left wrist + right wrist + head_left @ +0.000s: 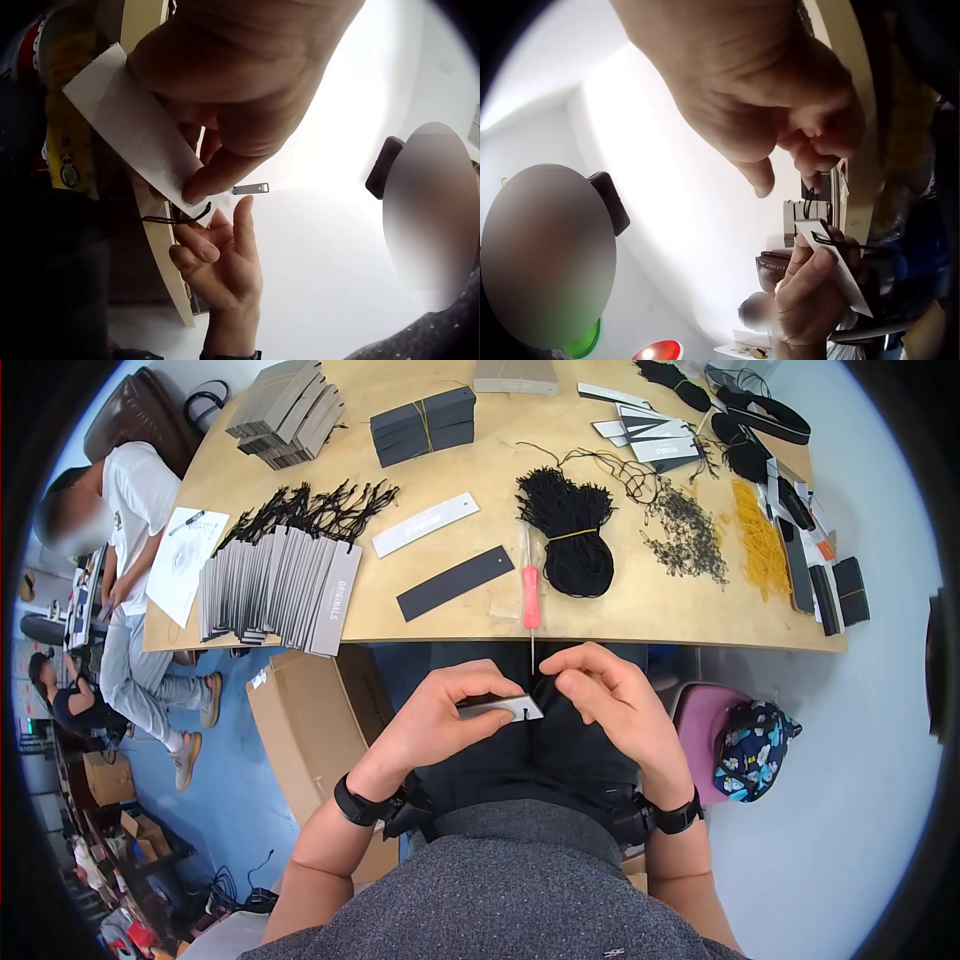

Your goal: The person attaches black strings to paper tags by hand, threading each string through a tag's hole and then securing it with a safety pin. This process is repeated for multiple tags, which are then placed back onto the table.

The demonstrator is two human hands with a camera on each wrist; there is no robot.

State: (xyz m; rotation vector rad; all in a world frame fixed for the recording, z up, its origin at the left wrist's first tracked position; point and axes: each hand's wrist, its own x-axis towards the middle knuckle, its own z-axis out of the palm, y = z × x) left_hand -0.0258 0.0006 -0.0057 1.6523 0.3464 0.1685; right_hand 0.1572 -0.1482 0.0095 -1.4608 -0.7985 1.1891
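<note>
My left hand (455,705) pinches a light-faced hang tag (520,707) between thumb and fingers, just in front of the table edge. A black string (810,201) passes through the tag's hole, and part of it hangs loose beside the tag. To the right, my right hand (615,695) is raised with curled fingers, the string's loop at its fingertips. The thumb (762,180) stands apart from the string in the right wrist view. Close ahead of both hands lies a pink-handled tool (531,598), its thin metal shaft reaching past the table edge.
On the wooden table (480,625) lie a row of strung grey tags (290,585), a dark tag (455,582), a white tag (427,524), a black string bundle (575,535) and yellow bands (760,545). A cardboard box (310,730) stands below. Another person (140,500) sits at left.
</note>
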